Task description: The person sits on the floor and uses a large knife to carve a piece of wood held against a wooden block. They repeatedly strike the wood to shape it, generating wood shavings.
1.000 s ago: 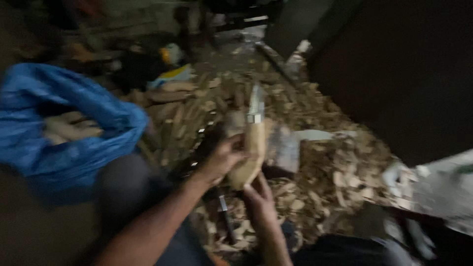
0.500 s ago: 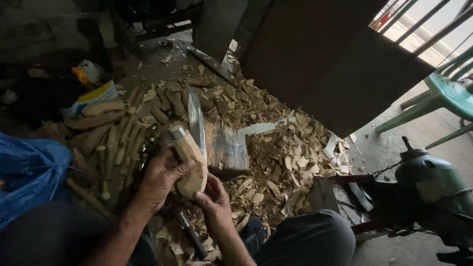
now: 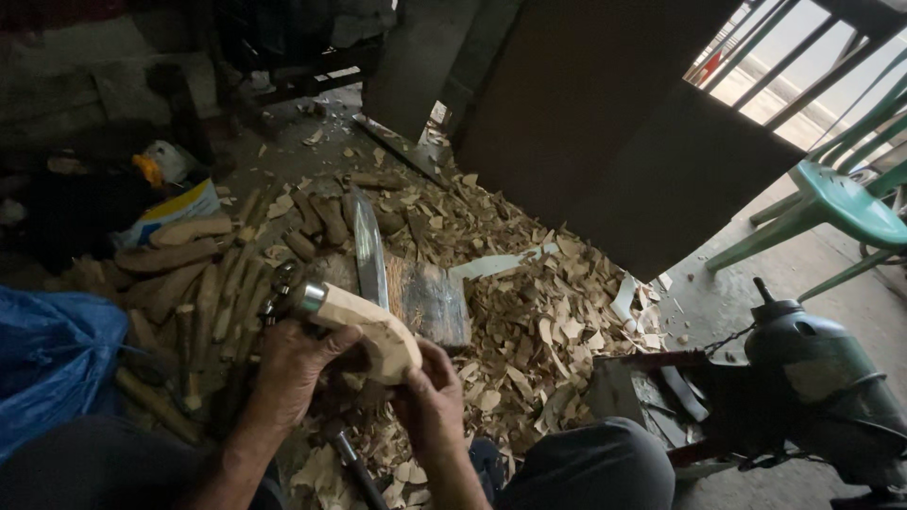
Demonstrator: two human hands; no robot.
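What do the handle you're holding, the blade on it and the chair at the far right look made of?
Handle: pale bare wood, freshly carved and unfinished, matching the shavings around it. Blade: grey metal, probably steel, with a dull sheen. Chair: likely moulded plastic, uniformly green and smooth.

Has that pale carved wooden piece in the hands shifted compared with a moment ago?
Cannot tell. The camera swung, yet the wooden piece sits beside the big blade over the chopping block as before.

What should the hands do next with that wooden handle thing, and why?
Probably turn the pale carved handle a little: the left hand grips its middle, the right hand pinches its end, and the blade points away over the wood chips.
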